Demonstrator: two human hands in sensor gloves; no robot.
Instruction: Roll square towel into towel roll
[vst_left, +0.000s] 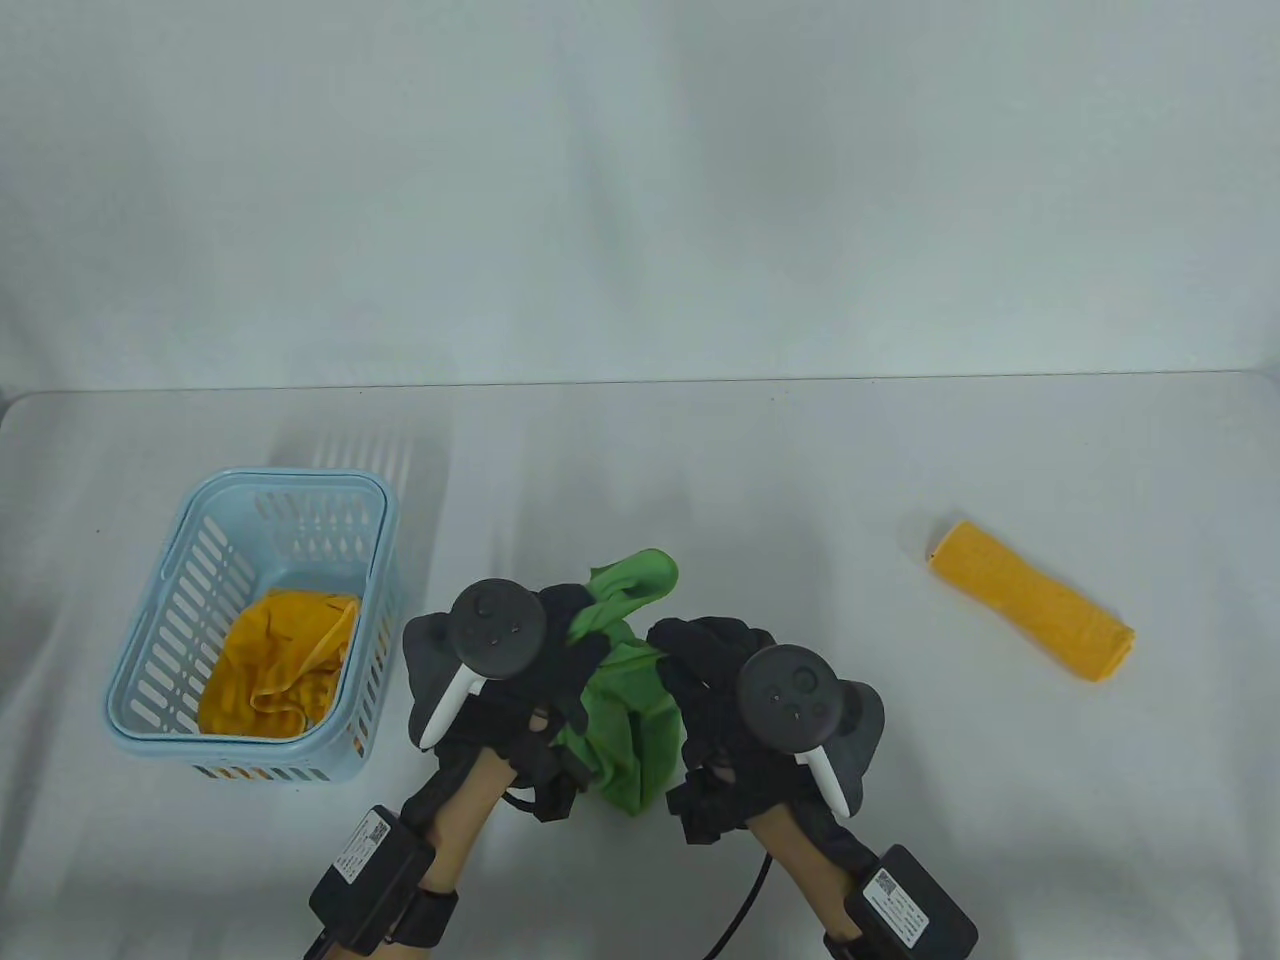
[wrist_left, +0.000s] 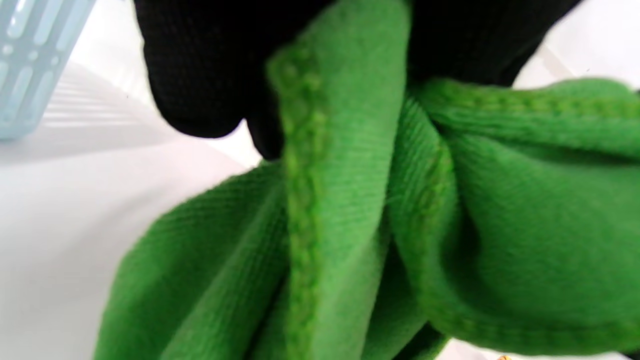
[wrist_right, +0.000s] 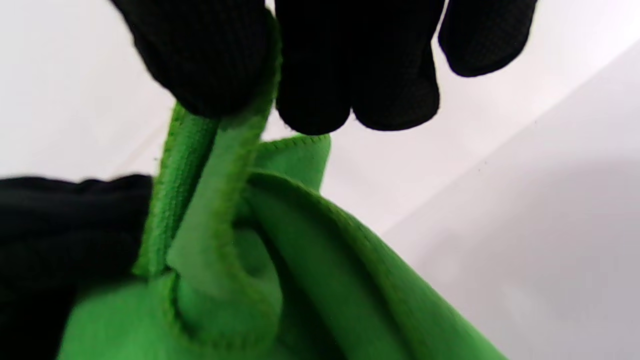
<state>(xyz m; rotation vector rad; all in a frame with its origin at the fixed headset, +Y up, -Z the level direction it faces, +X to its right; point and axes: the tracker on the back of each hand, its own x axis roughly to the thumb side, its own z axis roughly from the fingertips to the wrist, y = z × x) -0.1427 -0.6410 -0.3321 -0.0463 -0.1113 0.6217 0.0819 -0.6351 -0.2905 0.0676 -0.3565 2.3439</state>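
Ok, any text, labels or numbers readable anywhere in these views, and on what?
None can be read.
White label on the left wrist unit: a code square and fine print, too small to read.
White label on the right wrist unit: the same, too small to read.
Green towel, basket, yellow roll: no markings visible.

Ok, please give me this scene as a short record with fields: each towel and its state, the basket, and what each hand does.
green towel: bunched green towel, lifted between both hands, not yet rolled
left hand: left hand pinches an edge of the green towel
right hand: right hand pinches a hemmed edge, seen in the right wrist view
rolled towel: yellow towel roll, lies on the table, to the right
basket: light blue basket, to the left
basket contents: crumpled yellow towel
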